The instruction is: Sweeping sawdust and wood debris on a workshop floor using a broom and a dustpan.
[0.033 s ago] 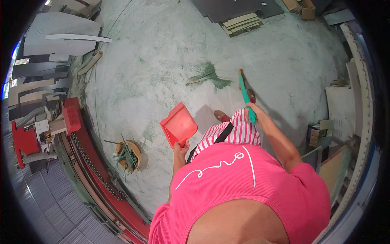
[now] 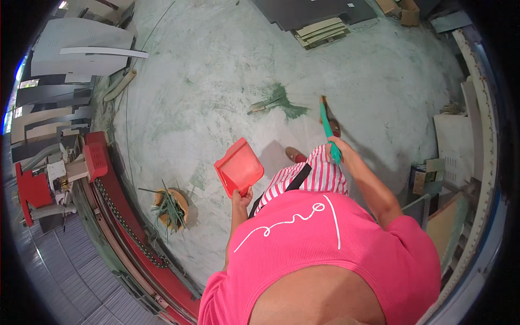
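Note:
My left hand (image 2: 242, 197) is closed round the handle of a red dustpan (image 2: 242, 164), whose wide edge points away from me. On the right, my right hand (image 2: 338, 148) grips a green hand brush (image 2: 327, 123) near its thicker close end. The brush's narrow brown tip reaches forward above my right shoe. A patch of green dust (image 2: 283, 101) lies on the floor ahead, left of the brush tip. Beside that patch is a small flat piece (image 2: 261, 106), its kind unclear. Both tools are held apart from the dust.
At the left stands a long red machine (image 2: 96, 157) with a cable chain. A round tan container (image 2: 177, 208) of green strips sits near it. Stacked flat boards (image 2: 322, 32) and a cardboard box (image 2: 410, 13) lie far ahead. A white cabinet (image 2: 454, 143) and leaning panels line the right.
The brush's far tip has shifted very slightly toward me. My hands and the dustpan are almost unmoved.

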Tool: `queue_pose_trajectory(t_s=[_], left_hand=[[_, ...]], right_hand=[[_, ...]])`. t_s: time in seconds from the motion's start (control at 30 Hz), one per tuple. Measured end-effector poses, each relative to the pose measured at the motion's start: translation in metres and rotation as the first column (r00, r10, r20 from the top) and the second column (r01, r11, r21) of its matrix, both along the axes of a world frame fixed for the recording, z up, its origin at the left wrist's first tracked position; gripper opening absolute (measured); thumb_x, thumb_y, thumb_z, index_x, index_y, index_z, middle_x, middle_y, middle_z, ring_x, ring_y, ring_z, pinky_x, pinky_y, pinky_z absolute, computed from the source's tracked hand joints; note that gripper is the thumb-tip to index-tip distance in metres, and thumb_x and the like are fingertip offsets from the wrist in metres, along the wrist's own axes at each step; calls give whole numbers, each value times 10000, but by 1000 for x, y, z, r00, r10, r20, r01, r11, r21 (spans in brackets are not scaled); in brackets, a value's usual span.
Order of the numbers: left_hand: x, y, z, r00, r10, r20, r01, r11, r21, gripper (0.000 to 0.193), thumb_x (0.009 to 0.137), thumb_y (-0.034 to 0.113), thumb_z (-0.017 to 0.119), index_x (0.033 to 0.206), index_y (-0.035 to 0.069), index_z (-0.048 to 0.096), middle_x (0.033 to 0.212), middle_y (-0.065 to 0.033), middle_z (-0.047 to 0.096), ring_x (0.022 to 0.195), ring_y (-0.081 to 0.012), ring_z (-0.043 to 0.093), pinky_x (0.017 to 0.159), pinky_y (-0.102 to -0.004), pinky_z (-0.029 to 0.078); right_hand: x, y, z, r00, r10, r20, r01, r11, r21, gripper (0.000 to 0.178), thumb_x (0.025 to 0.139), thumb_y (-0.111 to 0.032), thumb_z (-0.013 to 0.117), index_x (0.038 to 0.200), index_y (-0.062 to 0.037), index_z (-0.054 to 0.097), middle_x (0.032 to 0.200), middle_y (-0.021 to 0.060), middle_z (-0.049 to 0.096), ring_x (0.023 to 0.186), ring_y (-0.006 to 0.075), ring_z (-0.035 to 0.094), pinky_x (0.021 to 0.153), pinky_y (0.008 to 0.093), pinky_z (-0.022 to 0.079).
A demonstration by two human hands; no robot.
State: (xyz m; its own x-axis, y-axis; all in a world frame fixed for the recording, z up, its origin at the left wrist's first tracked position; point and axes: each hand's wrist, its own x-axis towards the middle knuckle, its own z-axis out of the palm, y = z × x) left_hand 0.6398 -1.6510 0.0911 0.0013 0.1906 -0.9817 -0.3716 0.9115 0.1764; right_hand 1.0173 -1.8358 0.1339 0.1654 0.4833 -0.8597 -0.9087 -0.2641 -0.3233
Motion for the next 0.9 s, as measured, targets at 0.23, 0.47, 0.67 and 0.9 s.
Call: queue_pose_trajectory(t_s=[0.23,0.47,0.67,0.9], left_hand=[[7,-1,-3,1000,7,-27,-7,1000,-20,308,706,172,328,920,-32,414,759,-184,522,625,-257,538,557,-321,429],[11,3,2,996,-86,-13,86,996,-1,325,697,169,336,946,-27,408,781,-183,517,666,-255,531,584,-329,427],[17,-1,2,998,-57,27,56,998,34,332,695,166,335,959,-26,398,829,-188,500,676,-256,524,584,-328,426],[13,-6,-9,994,-112,14,112,993,26,347,706,162,317,979,-42,384,866,-206,494,710,-274,524,613,-335,428]], right_hand=[[-3,28,-14,974,107,-198,-79,986,144,197,731,-220,465,692,-52,369,528,35,423,442,120,432,393,231,353],[-11,78,-16,927,33,-372,25,988,151,273,753,-260,415,545,-94,353,458,-14,366,379,73,377,351,179,316],[-9,45,43,894,-3,-447,150,944,295,215,731,-182,475,707,-37,319,557,28,395,460,89,430,405,177,365],[-2,17,27,849,19,-529,218,897,383,219,724,-196,491,745,-30,349,577,45,420,518,123,467,438,222,398]])
